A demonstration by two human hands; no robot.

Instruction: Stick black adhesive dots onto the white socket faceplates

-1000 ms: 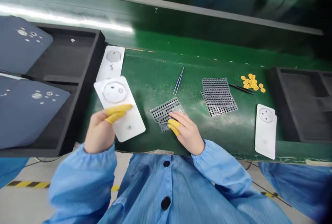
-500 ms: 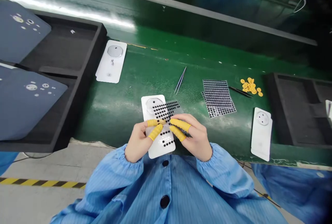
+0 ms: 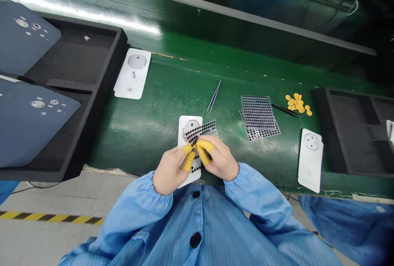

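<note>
Yellow finger cots cover the thumb and index finger of both hands. My left hand (image 3: pixel 172 168) pinches the left part of a clear sheet with rows of black dots (image 3: pixel 209 127). Close beside it, my right hand (image 3: pixel 219 160) is closed on the same sheet, fingertips nearly touching the left ones. Beneath the sheet lies a white card (image 3: pixel 182 124) with a grey octagonal plate near its top. The fingers hide the middle of the sheet. Blue-handled tweezers (image 3: pixel 214 96) rest on the table beyond my hands.
More dotted sheets (image 3: pixel 258 114) lie right, near black tweezers (image 3: pixel 286 110) and yellow discs (image 3: pixel 298 102). White cards lie left (image 3: pixel 135 79) and right (image 3: pixel 309 163). Black trays flank the green table (image 3: pixel 104 77) (image 3: pixel 326 134); the left one holds grey-blue panels (image 3: pixel 37 122). A person's blue sleeve is at lower right.
The white card under the sheet has shifted right and turned more upright. My right hand has moved left, closer to my left hand, and the sheet is tilted differently.
</note>
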